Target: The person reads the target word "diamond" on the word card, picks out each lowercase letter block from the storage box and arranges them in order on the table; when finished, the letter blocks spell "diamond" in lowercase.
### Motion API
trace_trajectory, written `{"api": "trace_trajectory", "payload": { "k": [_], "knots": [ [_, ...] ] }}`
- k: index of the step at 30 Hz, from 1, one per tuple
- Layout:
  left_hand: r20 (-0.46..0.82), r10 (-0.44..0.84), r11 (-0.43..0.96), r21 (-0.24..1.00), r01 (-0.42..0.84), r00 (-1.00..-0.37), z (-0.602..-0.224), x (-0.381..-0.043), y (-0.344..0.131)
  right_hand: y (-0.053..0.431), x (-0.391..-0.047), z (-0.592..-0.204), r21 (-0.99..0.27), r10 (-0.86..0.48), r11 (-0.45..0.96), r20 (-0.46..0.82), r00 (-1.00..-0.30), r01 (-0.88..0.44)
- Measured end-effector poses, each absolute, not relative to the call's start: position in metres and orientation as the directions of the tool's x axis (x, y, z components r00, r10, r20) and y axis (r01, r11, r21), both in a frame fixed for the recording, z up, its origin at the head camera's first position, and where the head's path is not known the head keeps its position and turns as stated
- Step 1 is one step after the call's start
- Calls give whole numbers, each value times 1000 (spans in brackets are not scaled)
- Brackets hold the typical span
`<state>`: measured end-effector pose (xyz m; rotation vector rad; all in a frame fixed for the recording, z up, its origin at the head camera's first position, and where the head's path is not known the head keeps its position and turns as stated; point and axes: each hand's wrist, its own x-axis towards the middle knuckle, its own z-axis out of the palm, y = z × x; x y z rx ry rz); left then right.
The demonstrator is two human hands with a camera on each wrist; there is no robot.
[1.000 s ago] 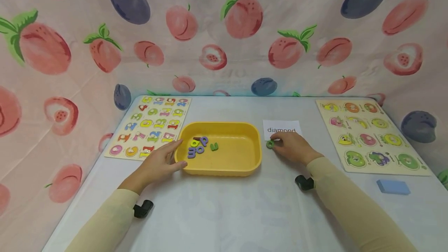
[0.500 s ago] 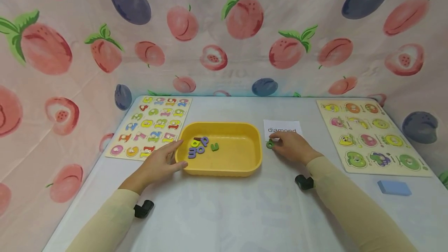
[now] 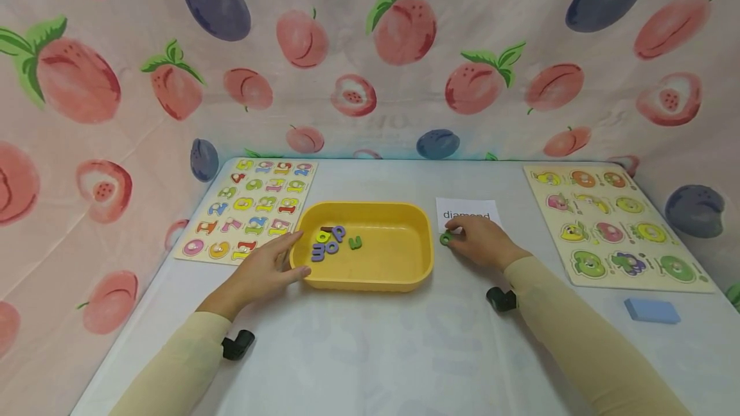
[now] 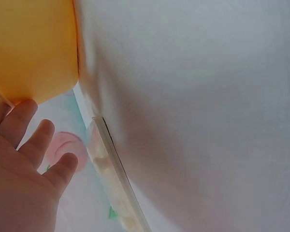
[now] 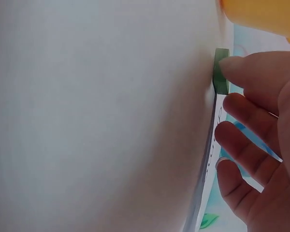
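Both hands work around a yellow plastic tray point(image 3: 393, 268) at mid table. My left hand point(image 3: 263, 275) touches its left end, thumb at the front corner and fingertips on the rim; in the left wrist view the fingers point(image 4: 34, 145) are spread. Inside the tray lie several letter pieces: a purple m point(image 3: 318, 252), a green piece point(image 3: 355, 242), and others in purple and yellow. My right hand point(image 3: 482, 244) pinches a small round green letter point(image 3: 445, 238) on the table, its thumb pressing it in the right wrist view. That hand partly covers a white card point(image 3: 462, 205) reading "diamond".
A board of numbers point(image 3: 231, 223) lies at the left, behind my left hand. On the right is a board of fruit pieces point(image 3: 613, 230), with a blue block point(image 3: 651, 311) in front of it. A fruit-print cloth point(image 3: 370, 127) hangs behind the white-covered table.
The hands and the tray keep nearly the same places. My right hand shifts only slightly at the green letter, staying below the card. The view drifts a few pixels.
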<state>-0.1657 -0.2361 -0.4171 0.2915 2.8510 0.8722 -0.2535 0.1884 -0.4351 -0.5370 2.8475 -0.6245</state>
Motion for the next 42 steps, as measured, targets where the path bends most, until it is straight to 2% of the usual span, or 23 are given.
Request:
{"api": "trace_trajectory", "payload": {
  "k": [11, 21, 25, 29, 33, 38, 42],
  "knots": [
    [-76, 231, 804, 577, 146, -970, -420, -167, -236, 186, -256, -433, -397, -394, 863, -141, -908, -312],
    [-112, 197, 792, 604, 91, -974, -419, -166, -236, 186, -256, -431, -402, -384, 865, -143, -912, -301],
    [-114, 206, 772, 630, 89, -972, -419, -167, -237, 186, -254, -426, -427, -341, 870, -158, -927, -247],
    [-135, 195, 743, 667, 56, -971, -420, -166, -238, 182, -254, -410, -465, -324, 854, -121, -938, -235],
    [-159, 179, 703, 711, 14, -971, -421, -166, -238, 170, -251, -393, -489, -380, 813, -36, -924, -315],
    [-160, 172, 674, 739, -3, -972, -422, -166, -237, 147, -244, -376, -516, -494, 727, 64, -867, -452],
    [-156, 165, 664, 748, -7, -974, -422, -167, -237, 124, -240, -367, -535, -548, 680, 84, -832, -502]
  ]
}}
